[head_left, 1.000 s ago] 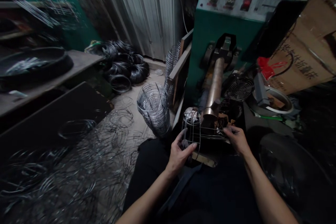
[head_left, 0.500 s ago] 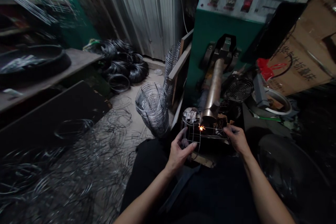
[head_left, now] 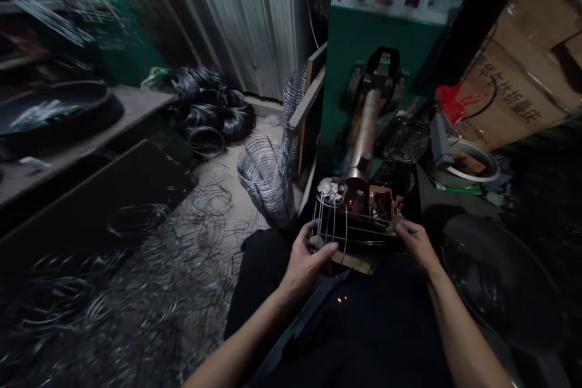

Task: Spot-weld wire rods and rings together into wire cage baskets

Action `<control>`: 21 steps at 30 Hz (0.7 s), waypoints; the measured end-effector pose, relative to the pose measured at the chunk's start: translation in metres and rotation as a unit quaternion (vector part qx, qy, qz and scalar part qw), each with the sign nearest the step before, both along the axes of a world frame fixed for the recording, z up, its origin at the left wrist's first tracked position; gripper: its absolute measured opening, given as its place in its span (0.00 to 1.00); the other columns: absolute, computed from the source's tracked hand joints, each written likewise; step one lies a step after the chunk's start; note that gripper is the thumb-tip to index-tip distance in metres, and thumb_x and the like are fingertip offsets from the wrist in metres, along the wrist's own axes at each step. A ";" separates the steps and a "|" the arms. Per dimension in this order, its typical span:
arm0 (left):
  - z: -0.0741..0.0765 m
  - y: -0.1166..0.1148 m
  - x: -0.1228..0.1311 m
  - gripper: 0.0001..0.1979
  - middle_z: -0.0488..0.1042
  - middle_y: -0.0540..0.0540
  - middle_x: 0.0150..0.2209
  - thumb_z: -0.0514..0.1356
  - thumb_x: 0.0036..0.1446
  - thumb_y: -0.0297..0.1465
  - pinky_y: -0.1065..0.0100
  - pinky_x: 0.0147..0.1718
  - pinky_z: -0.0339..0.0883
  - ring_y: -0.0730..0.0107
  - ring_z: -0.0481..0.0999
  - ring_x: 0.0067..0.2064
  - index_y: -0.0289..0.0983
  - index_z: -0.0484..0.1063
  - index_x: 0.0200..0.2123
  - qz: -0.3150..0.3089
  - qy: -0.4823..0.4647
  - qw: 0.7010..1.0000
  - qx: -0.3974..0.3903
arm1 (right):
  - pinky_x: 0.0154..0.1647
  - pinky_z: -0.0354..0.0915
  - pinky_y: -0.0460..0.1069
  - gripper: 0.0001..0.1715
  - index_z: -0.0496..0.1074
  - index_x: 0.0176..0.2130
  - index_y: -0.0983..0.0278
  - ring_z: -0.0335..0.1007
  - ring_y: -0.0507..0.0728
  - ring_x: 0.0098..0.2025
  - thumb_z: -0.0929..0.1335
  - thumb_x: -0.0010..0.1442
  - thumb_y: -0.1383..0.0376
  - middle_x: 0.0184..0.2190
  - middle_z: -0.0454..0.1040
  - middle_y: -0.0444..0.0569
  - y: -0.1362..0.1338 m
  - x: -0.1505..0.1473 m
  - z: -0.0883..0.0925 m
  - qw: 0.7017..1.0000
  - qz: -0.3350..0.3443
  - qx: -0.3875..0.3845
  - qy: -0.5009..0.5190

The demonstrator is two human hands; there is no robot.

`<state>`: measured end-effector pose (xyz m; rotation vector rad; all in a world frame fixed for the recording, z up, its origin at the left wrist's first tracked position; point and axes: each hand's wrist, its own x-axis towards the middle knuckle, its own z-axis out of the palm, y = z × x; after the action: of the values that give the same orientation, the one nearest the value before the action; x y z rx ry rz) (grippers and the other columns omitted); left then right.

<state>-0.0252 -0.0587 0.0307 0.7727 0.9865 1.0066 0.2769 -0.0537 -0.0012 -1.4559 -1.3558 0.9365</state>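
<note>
A small wire cage (head_left: 339, 227) lies on its side under the copper arm (head_left: 364, 136) of a green welding machine (head_left: 364, 42). My left hand (head_left: 307, 257) is closed on the cage's left end, thumb over its rings. My right hand (head_left: 413, 242) pinches the cage's right end. A small red glow shows where the arm's tip meets the wires. A spark lies on my dark apron below.
A stack of finished wire cages (head_left: 268, 179) stands on the floor to the left, with more leaning on a wooden frame (head_left: 293, 103). Black wire coils (head_left: 213, 112) sit by the corrugated wall. Loose wire rings litter the floor. A fan (head_left: 407, 142) and a cardboard box (head_left: 513, 85) are at right.
A bright spark flashed at the arm's tip half a second ago and has faded to a small glow. The green panel lamp lit, then went out. Both hands kept their hold.
</note>
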 end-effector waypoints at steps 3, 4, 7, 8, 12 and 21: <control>0.022 -0.003 -0.029 0.36 0.74 0.49 0.33 0.74 0.44 0.33 0.68 0.35 0.73 0.69 0.77 0.32 0.35 0.66 0.55 -0.103 0.015 0.995 0.001 | 0.38 0.65 0.50 0.28 0.76 0.29 0.65 0.68 0.58 0.34 0.68 0.61 0.43 0.28 0.74 0.51 -0.017 0.007 0.004 0.992 0.089 -0.082 -0.016; 0.029 -0.002 -0.039 0.36 0.76 0.47 0.36 0.74 0.44 0.32 0.66 0.37 0.73 0.66 0.79 0.36 0.35 0.67 0.56 -0.136 0.024 0.990 0.007 | 0.36 0.66 0.50 0.28 0.77 0.31 0.65 0.70 0.59 0.35 0.67 0.61 0.43 0.30 0.75 0.51 -0.019 0.008 0.005 0.985 0.119 -0.121 -0.016; 0.042 0.005 -0.060 0.36 0.78 0.39 0.44 0.73 0.45 0.30 0.64 0.42 0.73 0.59 0.78 0.45 0.36 0.67 0.58 -0.190 0.065 0.979 0.042 | 0.34 0.68 0.49 0.29 0.79 0.38 0.65 0.72 0.61 0.41 0.67 0.62 0.43 0.37 0.78 0.54 -0.017 0.004 0.006 0.961 0.187 -0.203 -0.011; 0.042 0.006 -0.063 0.34 0.78 0.39 0.44 0.72 0.47 0.31 0.65 0.42 0.72 0.59 0.78 0.46 0.36 0.68 0.58 -0.191 0.076 0.977 0.049 | 0.35 0.69 0.49 0.28 0.79 0.40 0.64 0.73 0.62 0.42 0.67 0.62 0.43 0.38 0.78 0.54 -0.015 0.002 0.006 0.958 0.202 -0.203 -0.015; 0.029 0.005 -0.072 0.29 0.79 0.43 0.37 0.70 0.52 0.35 0.68 0.37 0.71 0.65 0.78 0.37 0.36 0.69 0.57 -0.168 0.081 0.982 0.012 | 0.42 0.67 0.51 0.22 0.81 0.37 0.63 0.73 0.60 0.38 0.67 0.65 0.49 0.35 0.79 0.50 -0.011 -0.008 0.005 0.968 0.212 -0.112 -0.077; 0.002 -0.008 -0.094 0.39 0.68 0.33 0.61 0.73 0.45 0.39 0.51 0.58 0.64 0.45 0.71 0.59 0.39 0.69 0.60 -0.193 -0.084 0.977 -0.035 | 0.18 0.59 0.43 0.33 0.71 0.55 0.60 0.66 0.52 0.21 0.74 0.55 0.49 0.27 0.74 0.43 -0.019 -0.018 -0.035 0.899 0.257 -0.353 0.041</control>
<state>-0.1190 -0.0669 0.0327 0.7713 0.6876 0.6831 0.2587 -0.0726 -0.0358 -1.5544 -1.4367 1.9687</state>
